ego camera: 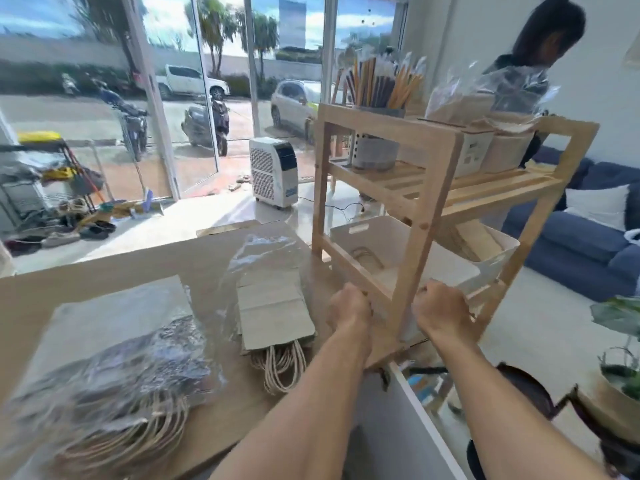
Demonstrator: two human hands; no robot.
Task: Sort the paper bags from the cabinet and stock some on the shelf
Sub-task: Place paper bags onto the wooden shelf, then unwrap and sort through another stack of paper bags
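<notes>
A wooden shelf unit [436,188] stands on the right end of the brown counter [86,271]. On its lowest level sits a white bin [381,233] with brown paper bags [474,240] inside. My left hand [349,306] curls around the shelf's lower side rail. Just right of the front post, my right hand [440,303] grips the bin's near rim. Two plastic-wrapped bundles of paper bags lie on the counter: a small one [277,306] with rope handles toward me, and a large blurred one [114,341] at the left.
A grey holder of wrapped straws [377,147] and pale boxes [498,150] fill the upper levels. A person [533,74] stands behind the shelf. A portable air conditioner [273,171], a blue sofa [575,244] and a potted plant [620,368] stand around the counter.
</notes>
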